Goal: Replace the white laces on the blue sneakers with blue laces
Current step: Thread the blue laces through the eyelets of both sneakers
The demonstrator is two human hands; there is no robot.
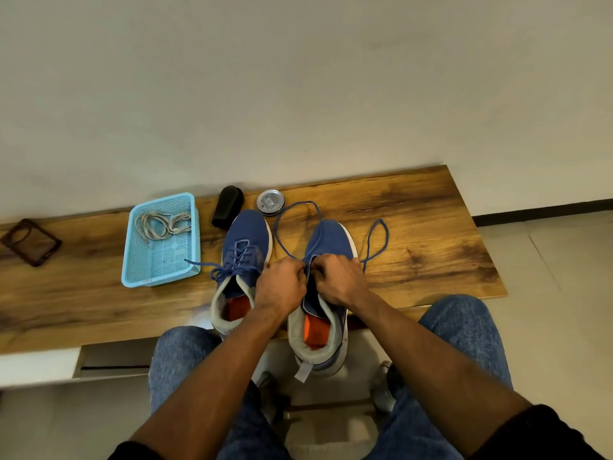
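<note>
Two blue sneakers stand on the wooden bench, toes pointing away from me. The left sneaker (pixel 243 247) is laced with a blue lace tied in a bow. Over the eyelets of the right sneaker (pixel 328 242), my left hand (pixel 282 287) and my right hand (pixel 341 280) each pinch a part of the blue lace (pixel 282 220). That lace runs out in two long loops across the bench, one beyond the toe, one to the right. The white laces (pixel 162 224) lie bundled in a light blue basket (pixel 132 260).
A black brush (pixel 228 207) and a round silver tin (pixel 271 202) sit behind the sneakers near the wall. A dark phone case (pixel 30 242) lies at the bench's left end. My knees in jeans (pixel 464 330) are against the bench's front edge (pixel 99 340).
</note>
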